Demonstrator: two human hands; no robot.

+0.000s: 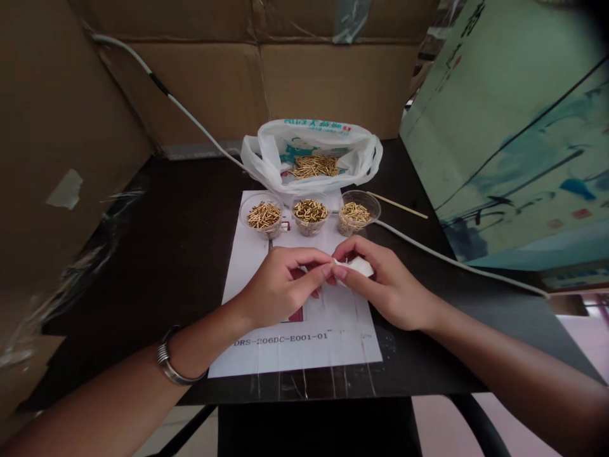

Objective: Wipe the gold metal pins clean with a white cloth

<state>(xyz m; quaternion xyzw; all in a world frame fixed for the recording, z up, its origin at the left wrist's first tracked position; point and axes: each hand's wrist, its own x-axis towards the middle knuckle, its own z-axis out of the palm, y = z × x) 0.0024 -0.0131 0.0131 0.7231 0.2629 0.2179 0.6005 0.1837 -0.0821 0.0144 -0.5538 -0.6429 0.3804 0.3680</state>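
Over the printed paper sheet (252,304), my right hand (380,279) grips a small white piece (360,266) between thumb and fingers. A tiny pin-like bit seems to stick up from it; whether the piece is plastic or folded paper is unclear. My left hand (290,279) meets it from the left, thumb and forefinger pinched together at its edge. What that pinch holds is hidden by the fingertips. Just beyond my hands stand three clear plastic cups of small brass-coloured pins: a left cup (262,235), a middle cup (310,231) and a right cup (349,230).
Behind the cups, an open white plastic bag (271,162) holds more brass pins (316,166). A thin stick (399,205) lies to its right. A white cable (457,261) crosses the dark table (157,266). Cardboard walls (333,82) and a green printed panel (514,152) enclose the space.
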